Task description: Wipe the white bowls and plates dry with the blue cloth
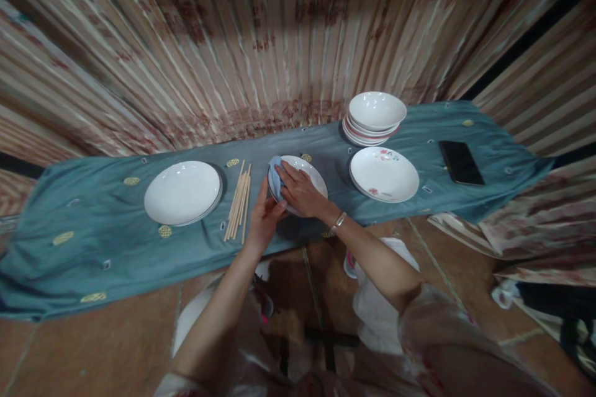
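Note:
In front of me a white plate is partly covered by both hands. My right hand presses a light blue cloth against the plate's upper left part, fingers laid over the cloth. At the plate's left edge, my left hand grips the rim, with the thumb on the upper side and the fingers mostly underneath. Several wooden chopsticks lie in a loose bundle just left of that hand. The underside of the plate is hidden.
White plates are stacked at the left on the blue-green tablecloth. Floral plates lie to the right, with a stack of white bowls behind them. A black phone rests farther right. A pleated curtain hangs behind the table.

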Demonstrator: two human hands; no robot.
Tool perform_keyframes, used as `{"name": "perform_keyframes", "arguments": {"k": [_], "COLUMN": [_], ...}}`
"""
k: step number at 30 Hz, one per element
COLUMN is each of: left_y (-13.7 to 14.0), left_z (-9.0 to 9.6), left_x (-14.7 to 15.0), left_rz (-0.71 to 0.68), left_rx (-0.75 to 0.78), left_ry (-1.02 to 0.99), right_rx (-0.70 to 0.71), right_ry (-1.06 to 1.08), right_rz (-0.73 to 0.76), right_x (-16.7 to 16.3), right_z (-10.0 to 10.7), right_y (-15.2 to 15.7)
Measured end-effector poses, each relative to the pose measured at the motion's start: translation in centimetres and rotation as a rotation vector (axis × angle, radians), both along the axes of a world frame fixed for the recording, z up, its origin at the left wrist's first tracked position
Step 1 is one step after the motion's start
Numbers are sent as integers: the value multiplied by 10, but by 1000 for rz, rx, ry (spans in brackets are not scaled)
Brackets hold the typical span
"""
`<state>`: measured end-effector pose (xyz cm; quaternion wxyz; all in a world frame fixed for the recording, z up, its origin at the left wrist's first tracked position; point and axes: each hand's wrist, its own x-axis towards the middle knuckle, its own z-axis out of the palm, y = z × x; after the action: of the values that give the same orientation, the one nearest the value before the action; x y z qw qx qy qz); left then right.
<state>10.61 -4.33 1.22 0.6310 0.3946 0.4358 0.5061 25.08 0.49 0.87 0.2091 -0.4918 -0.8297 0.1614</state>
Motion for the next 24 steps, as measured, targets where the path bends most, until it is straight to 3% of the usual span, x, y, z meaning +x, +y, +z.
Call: {"name": "perform_keyframes", "arguments": {"k": [7,17,24], "left_y": [-1,-3,0], "left_z": [1,3,0], "left_x": [1,1,0], "left_rz": [-15,-46,-40], "left_rx": [3,54,37], "left_ry": [-4,50,40], "right_rx": [124,176,139], "right_ry": [-93,-248,-338], "right_rz": [-117,-211,-243], "right_x": [9,35,47], "right_z": [-10,-15,-18], "right_y": [6,-1,-13]}}
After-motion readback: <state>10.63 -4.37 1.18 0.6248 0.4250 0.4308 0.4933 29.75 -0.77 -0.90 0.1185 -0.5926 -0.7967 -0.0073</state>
